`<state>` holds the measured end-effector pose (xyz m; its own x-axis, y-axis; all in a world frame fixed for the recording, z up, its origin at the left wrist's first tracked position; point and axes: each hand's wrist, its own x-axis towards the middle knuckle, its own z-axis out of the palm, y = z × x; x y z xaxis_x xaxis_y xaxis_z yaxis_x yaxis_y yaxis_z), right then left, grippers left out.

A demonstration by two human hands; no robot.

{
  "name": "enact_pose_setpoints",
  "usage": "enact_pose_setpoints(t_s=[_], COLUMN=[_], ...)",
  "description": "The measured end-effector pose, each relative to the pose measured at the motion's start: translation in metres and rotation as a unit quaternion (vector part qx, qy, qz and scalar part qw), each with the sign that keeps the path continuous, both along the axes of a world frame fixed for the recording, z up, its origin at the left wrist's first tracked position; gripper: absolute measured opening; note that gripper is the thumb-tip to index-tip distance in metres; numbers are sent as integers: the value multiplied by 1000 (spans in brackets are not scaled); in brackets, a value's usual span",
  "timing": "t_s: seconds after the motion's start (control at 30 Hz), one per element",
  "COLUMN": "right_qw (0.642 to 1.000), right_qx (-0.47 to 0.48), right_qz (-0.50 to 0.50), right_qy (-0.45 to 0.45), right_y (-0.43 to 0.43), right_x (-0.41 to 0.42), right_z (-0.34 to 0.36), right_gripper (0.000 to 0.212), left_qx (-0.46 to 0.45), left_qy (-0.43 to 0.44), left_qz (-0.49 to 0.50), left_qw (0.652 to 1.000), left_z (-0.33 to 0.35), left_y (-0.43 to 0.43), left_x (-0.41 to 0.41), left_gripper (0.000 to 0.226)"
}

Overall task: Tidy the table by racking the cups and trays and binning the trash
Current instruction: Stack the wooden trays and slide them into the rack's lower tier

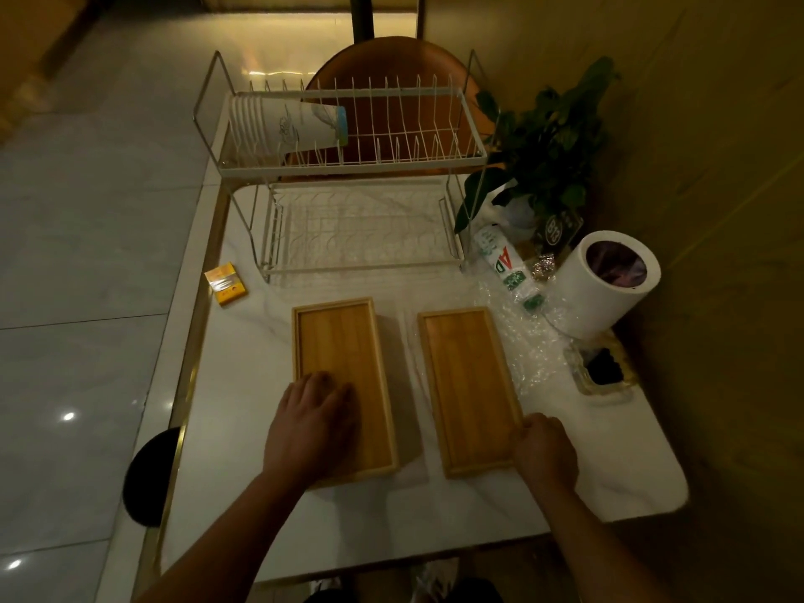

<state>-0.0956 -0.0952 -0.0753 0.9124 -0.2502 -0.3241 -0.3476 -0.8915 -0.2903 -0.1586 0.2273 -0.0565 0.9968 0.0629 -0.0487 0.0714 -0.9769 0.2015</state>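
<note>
Little can be read here. A white plastic-wrapped pack (507, 265), lying on the table (435, 515) beside the white bin (587, 302), bears the large letters "AD"; the smaller green print around them is too fine to make out. A dark plaque (557, 230) at the foot of the potted plant (552, 141) carries an oval with what looks like "B13", the last digit unsure. The small yellow box (225, 282) has red marks that are illegible, and the cup (296, 126) shows only a line drawing.
</note>
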Motion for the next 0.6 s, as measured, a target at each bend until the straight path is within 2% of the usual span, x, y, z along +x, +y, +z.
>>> enact_pose_setpoints(t_s=[0.2,0.33,0.4,0.43,0.5,0.6], right_qw=[999,999,990,973,913,852], right_qx=[-34,12,131,221,387,505], right_qz=[25,19,-26,-66,-131,-133], right_qy=[11,-32,-34,-23,-8,-38], right_y=[-8,-14,-18,-18,-13,6], right_x=[4,5,6,7,10,9], right_z=[-3,8,18,25,44,74], right_gripper=[27,20,22,27,29,19], left_qx=[7,7,5,5,3,-17], left_qy=[-3,1,5,7,18,26], left_qz=[5,12,18,19,22,27], left_qw=[1000,1000,1000,1000,1000,999], left_z=[-3,-4,-4,-5,-2,5], left_y=[1,0,0,0,0,-2], left_x=[-1,0,0,0,1,0], left_gripper=[52,53,54,54,54,51])
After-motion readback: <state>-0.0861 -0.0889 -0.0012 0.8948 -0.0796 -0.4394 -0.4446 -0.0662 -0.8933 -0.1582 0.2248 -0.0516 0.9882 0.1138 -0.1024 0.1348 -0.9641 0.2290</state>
